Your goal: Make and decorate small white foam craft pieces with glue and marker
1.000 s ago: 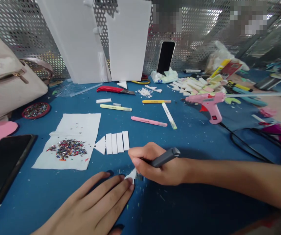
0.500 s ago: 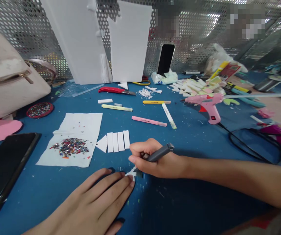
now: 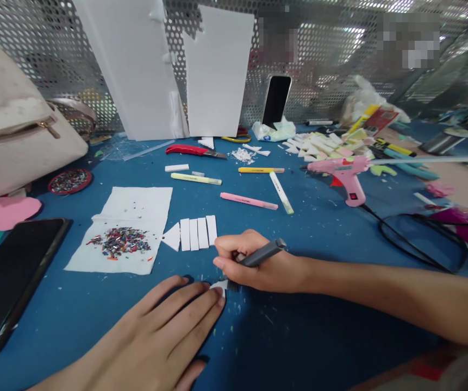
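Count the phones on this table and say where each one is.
2. One phone lies flat at the near left edge of the blue table. The other phone stands propped upright at the back, against the metal mesh. Clutter at right could hide more.

Bare blue surface (image 3: 299,336) open in front of the right hand (image 3: 258,266), row of white foam strips (image 3: 197,233) just beyond it, paper with glitter bits (image 3: 123,233) to the left, black cable loop (image 3: 421,239) blocking the right, markers (image 3: 250,201) and glue gun (image 3: 345,171) farther back.
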The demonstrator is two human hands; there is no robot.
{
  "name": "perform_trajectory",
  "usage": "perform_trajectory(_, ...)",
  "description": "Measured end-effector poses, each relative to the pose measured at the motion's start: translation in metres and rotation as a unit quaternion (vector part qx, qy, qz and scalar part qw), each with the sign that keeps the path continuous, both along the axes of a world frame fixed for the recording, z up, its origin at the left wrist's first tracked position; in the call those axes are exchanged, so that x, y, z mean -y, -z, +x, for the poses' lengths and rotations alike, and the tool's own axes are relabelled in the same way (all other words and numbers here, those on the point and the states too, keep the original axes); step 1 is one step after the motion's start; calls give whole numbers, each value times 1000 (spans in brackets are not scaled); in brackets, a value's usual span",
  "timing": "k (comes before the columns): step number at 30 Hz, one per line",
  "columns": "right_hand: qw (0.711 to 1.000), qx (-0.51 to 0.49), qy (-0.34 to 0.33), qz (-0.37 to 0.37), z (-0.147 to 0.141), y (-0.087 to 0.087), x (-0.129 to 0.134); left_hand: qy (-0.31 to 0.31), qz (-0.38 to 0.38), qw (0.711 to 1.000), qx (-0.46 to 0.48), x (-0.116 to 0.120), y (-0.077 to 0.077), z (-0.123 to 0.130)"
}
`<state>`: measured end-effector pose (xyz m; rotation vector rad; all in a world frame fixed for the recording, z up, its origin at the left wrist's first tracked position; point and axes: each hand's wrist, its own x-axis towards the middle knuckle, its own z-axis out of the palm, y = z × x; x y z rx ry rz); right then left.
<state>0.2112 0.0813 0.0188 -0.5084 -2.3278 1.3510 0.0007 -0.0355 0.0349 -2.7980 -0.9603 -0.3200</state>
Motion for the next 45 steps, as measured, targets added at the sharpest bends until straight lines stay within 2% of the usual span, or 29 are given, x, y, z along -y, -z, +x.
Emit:
perform_trajectory(7,1000,-2,-14,-4,-1,-5,-1,1,8,1000,9,-1,8,-1)
perform_trajectory(14,999,0,-34,-7,1,-5,-2,0,-4,1000,8,-1,3,2)
perform_trajectory(25,999,4,-48,-13,3,-1,-4,-3,1,1000,4,1,5,-3)
perform_trajectory(29,997,4,-61,-55,3,-2,-6,2,-2,1000,8,1,4,0)
perform_trajectory(32,996,-9,-34,-88,2,-3,-6,1,0,1000,3,-1,2,0)
perform_trajectory(36,998,-5,-2,-57,0,-3,-3,2,-3,1000,6,-1,-1,-2)
perform_trajectory(40,999,7,-2,-34,0,-2,-2,0,-3,1000,10,0,2,-1)
perform_trajectory(45,999,13,-24,-45,-1,-4,-3,-3,-5,1000,9,1,7,1)
